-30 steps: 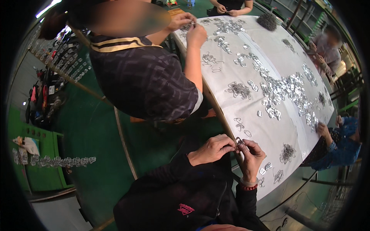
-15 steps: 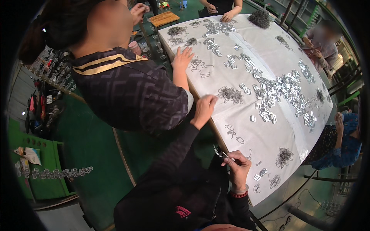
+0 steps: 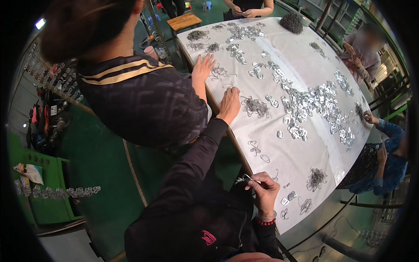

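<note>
My left hand [image 3: 230, 105] reaches over the table's near-left edge, its fingers curled together beside a pile of bent wire hooks [image 3: 255, 107]. Whatever those fingertips pinch is too small to make out. My right hand [image 3: 265, 191], with red beads at the wrist, is closed on a thin wire hook [image 3: 247, 177] held just off the table edge. Small shiny metal pieces hang at the hook's far end, too fine to tell apart. Close by the right hand lie loose metal buckles [image 3: 292, 196] and a few hooks [image 3: 305, 205].
The white-covered table [image 3: 301, 159] carries a broad heap of silver buckles [image 3: 312, 102] and several hook piles, among them a dark mound [image 3: 291, 23]. A co-worker in a dark patterned shirt [image 3: 144, 102] stands close on my left, one hand [image 3: 203, 67] flat on the table. Other people work around the far sides.
My left hand has moved away from me along the table edge. My right hand keeps its hook, which has turned slightly. The co-worker on my left has leaned and turned away.
</note>
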{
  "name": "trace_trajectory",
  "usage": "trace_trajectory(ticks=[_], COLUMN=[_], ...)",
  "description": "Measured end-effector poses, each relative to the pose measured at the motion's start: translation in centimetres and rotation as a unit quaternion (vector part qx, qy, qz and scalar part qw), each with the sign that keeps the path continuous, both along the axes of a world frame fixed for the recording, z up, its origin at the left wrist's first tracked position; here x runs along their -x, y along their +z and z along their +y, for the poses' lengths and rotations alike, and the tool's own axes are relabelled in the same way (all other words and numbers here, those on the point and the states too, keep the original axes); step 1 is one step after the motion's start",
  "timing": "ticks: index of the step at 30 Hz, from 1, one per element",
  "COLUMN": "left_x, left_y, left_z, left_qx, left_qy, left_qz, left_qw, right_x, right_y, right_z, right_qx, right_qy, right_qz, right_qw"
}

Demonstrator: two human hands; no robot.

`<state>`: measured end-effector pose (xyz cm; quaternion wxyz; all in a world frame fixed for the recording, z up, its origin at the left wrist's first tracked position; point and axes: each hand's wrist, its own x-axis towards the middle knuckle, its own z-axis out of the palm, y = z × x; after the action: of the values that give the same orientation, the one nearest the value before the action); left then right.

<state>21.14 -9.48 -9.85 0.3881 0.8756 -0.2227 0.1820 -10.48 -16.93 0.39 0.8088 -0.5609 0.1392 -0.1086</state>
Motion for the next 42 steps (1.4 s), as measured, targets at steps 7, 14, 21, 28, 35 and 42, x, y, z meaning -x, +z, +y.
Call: trace_trajectory(ticks=[7,14,21,28,35,42], left_x=[5.3,18.9,21.7,21.1,20.4,19.1], left_y=[6.5,13.7,13.7,12.5,11.5,10.9], left_z=[-0.4,6.7,8.2,7.3,7.1,8.5], left_qx=[0.169,0.182,0.116,0.142,0.158,0.200], left_qy=[-0.119,-0.362,-0.341,-0.360,-0.281,-0.322], left_qz=[0.103,0.206,0.052,0.112,0.088,0.152], left_qw=[0.973,0.891,0.931,0.915,0.943,0.913], right_x=[0.7,0.6,0.2,-0.3,-2.8,-8.1], right_y=[0.3,0.0,0.4,0.9,0.6,-0.9], right_z=[1.2,1.9,2.8,1.3,0.3,-9.8], right_qx=[0.033,-0.007,-0.045,0.113,0.239,0.257], right_qy=[-0.014,-0.082,-0.110,-0.071,-0.016,-0.008], right_qz=[-0.009,0.033,-0.030,-0.065,-0.081,-0.021], right_qw=[0.999,0.996,0.992,0.989,0.967,0.966])
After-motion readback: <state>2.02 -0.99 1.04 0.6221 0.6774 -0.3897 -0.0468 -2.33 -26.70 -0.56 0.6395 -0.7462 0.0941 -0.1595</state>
